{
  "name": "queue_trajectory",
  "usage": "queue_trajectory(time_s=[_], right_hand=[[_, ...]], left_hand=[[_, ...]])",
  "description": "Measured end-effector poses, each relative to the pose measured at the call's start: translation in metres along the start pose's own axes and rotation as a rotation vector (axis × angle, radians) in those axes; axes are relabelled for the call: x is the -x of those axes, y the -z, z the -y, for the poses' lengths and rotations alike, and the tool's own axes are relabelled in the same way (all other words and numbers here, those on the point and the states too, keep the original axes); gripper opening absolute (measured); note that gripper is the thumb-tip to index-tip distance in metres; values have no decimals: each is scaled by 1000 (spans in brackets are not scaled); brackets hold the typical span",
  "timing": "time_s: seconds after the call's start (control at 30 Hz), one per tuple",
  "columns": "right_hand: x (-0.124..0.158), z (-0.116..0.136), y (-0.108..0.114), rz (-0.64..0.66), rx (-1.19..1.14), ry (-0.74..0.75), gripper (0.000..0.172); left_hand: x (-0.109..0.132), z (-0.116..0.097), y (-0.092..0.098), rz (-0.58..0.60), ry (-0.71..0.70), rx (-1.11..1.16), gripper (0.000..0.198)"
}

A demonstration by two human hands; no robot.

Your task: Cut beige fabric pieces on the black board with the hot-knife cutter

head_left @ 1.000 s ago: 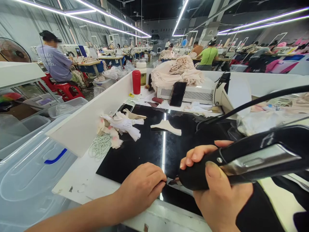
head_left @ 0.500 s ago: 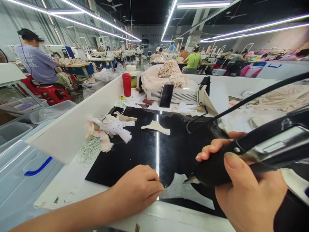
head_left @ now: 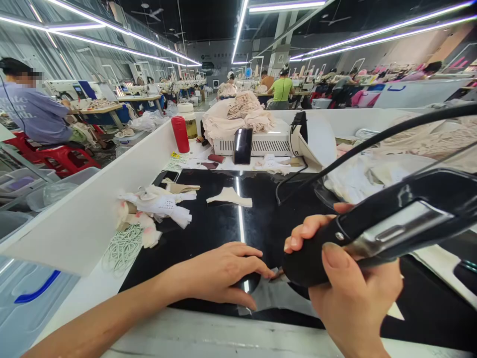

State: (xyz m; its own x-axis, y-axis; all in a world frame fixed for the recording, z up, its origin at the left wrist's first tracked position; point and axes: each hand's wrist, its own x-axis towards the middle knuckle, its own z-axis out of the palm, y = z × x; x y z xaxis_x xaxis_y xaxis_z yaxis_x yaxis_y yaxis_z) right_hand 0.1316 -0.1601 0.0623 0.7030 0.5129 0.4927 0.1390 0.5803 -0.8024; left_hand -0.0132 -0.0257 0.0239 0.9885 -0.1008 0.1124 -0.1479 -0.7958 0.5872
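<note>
My right hand [head_left: 352, 293] is wrapped round a thick black corded hand tool [head_left: 417, 199] with a silver lever on its side. The tool's small metal tip points down and left at a thin, greyish translucent cut piece [head_left: 286, 298] on the glossy black board [head_left: 208, 226]. My left hand [head_left: 223, 271] lies palm down with thumb and fingers apart. Its forefinger reaches close beside the tip, at the upper edge of the piece; whether it touches the tip I cannot tell. A cream fabric cut-out [head_left: 231, 197] rests farther back on the board.
White scraps [head_left: 160, 201] and pale green cord [head_left: 122, 248] lie at the left. Behind the board stand a phone [head_left: 243, 145], a red bottle [head_left: 180, 134] and a white vented box [head_left: 268, 145] bearing beige fabric. The tool's black cable [head_left: 357, 141] arches over the right side. Co-workers sit beyond.
My left hand has opened from a closed pose and reached forward to the tool's tip. The tool and right hand have shifted left in view, as the camera has turned slightly right.
</note>
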Motion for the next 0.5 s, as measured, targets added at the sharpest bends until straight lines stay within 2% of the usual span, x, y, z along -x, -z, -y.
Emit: queue_trajectory(time_s=[0.5], right_hand=[[0,-15,-10,7,-41,-15,41]], left_hand=[[7,6,4,12,52,97,68]])
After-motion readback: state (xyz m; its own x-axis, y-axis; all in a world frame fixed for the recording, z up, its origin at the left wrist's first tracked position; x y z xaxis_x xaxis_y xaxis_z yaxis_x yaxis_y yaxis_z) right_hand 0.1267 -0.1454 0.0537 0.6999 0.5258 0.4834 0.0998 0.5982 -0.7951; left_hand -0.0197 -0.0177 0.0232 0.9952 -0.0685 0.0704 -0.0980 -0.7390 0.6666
